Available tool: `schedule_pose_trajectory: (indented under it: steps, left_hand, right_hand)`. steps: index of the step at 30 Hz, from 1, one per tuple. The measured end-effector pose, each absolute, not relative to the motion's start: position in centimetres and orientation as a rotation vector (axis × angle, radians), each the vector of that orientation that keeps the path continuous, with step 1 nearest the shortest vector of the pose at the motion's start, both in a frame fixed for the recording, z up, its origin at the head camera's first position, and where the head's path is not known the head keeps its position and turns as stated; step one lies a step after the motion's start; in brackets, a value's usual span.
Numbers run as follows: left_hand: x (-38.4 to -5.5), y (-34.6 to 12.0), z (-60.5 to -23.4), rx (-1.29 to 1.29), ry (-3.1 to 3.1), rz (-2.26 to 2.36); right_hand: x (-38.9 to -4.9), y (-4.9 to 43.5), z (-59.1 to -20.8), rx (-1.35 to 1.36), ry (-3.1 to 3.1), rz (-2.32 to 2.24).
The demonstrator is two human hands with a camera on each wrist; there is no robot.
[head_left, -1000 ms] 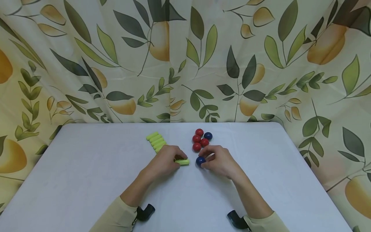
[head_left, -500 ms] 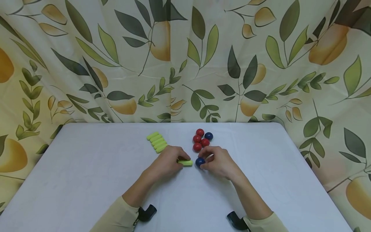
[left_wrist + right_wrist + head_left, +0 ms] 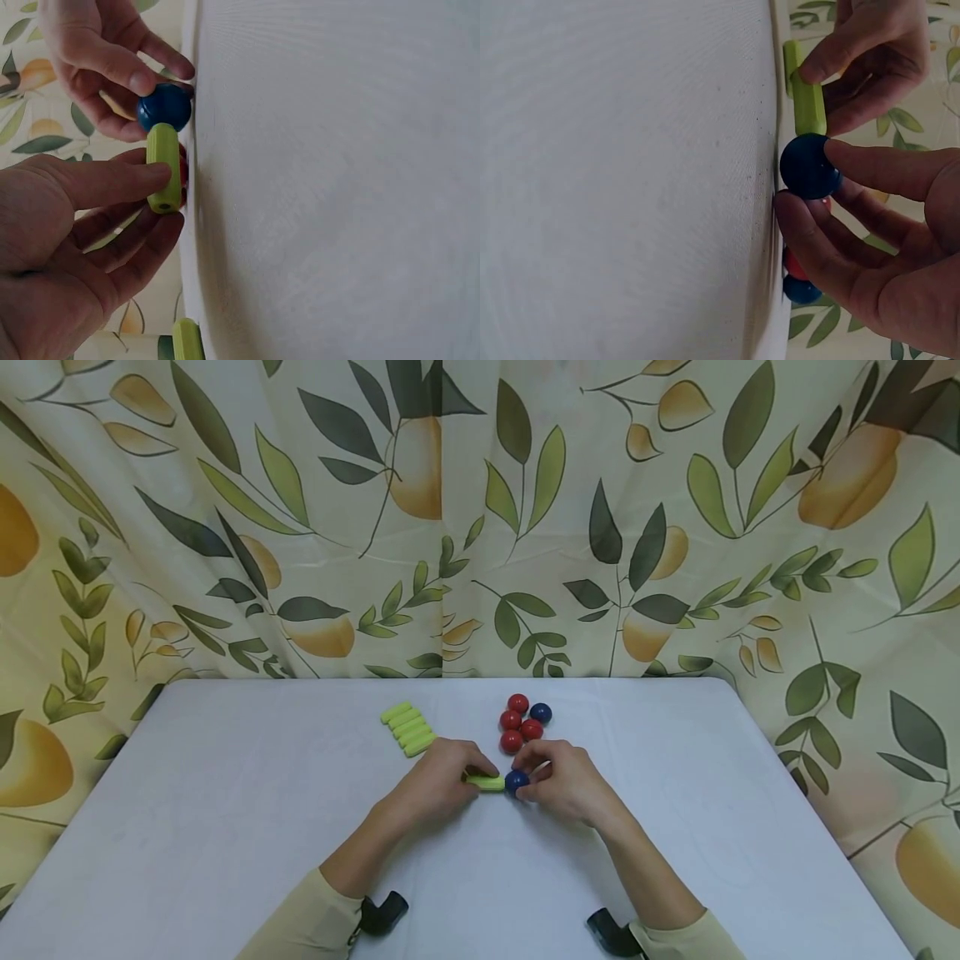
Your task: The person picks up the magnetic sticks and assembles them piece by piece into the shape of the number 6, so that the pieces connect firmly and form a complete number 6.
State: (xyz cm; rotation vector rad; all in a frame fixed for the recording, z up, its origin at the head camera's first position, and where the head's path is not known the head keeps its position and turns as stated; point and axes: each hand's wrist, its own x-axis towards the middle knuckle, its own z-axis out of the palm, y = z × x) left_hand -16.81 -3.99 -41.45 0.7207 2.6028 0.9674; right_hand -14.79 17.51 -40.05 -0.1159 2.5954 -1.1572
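My left hand point(image 3: 441, 778) pinches a lime-green ribbed rod point(image 3: 165, 161) between thumb and fingers; a small hole shows in its near end in the left wrist view. Opposite it, my right hand point(image 3: 562, 781) holds a glossy dark blue ball point(image 3: 810, 166) by thumb and fingertips. The rod's end touches the ball, and the two stand in line, low over the white table point(image 3: 480, 885). Whether the rod enters the ball cannot be seen.
Beyond my left hand several green rods point(image 3: 407, 728) lie side by side in a slanting row. Past my right hand sit several red balls point(image 3: 511, 720) and one blue ball point(image 3: 541, 713) in a cluster. A leaf-patterned curtain point(image 3: 480, 527) hangs along the table's far edge.
My left hand has moved right and slightly nearer with the green rod, closing the gap to the blue ball. The right hand and its ball have shifted only slightly.
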Motion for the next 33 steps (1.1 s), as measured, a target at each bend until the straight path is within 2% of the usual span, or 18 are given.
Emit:
schedule_pose_trajectory:
  steps: [33]
  left_hand:
    - [-17.01,-4.15,-41.71,0.756,2.577,0.981]
  right_hand:
    - [-15.02,17.9,-40.21,-0.129,2.599,-1.136]
